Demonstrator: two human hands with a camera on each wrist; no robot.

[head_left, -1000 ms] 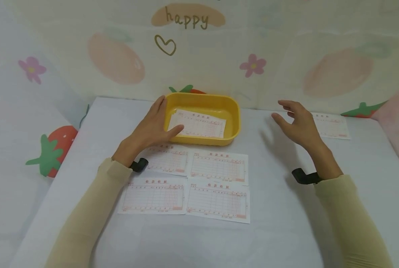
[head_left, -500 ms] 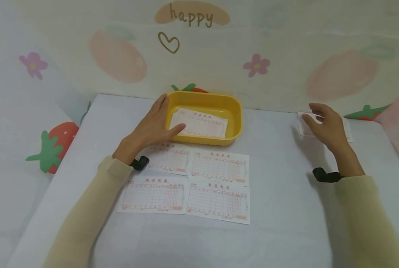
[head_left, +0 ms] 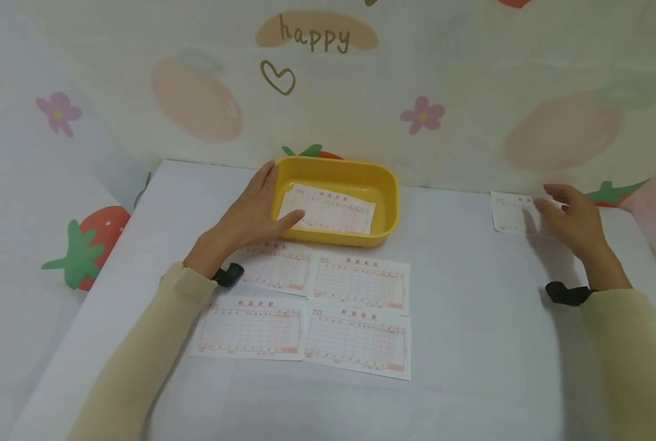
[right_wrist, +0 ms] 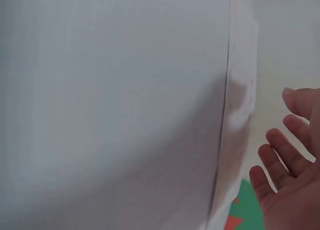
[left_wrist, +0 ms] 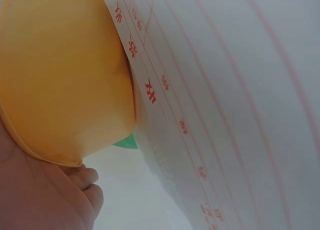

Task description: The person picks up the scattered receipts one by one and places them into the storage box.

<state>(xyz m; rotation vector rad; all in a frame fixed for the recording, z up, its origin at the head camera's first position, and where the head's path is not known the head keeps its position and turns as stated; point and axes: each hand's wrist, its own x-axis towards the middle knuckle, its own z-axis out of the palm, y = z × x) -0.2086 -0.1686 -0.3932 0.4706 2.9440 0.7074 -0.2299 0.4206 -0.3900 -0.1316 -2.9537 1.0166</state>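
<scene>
Support is coming from the left hand (head_left: 247, 211), its grip spreading wide at the left of a yellow rectangular plastic basket (head_left: 339, 239), probably steadying it; red-printed white paper (head_left: 328, 211) is lying inside. Far right, the right hand (head_left: 578, 228) is hovering, grip loose and empty, over another sheet (head_left: 511, 214). Four matching sheets (head_left: 358, 340) are lying nearer, seemingly spread for reading.

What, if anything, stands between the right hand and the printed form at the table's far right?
Nothing visible. In the head view the right hand overlaps part of the printed form; the right wrist view shows open space between its fingers and the form.
</scene>
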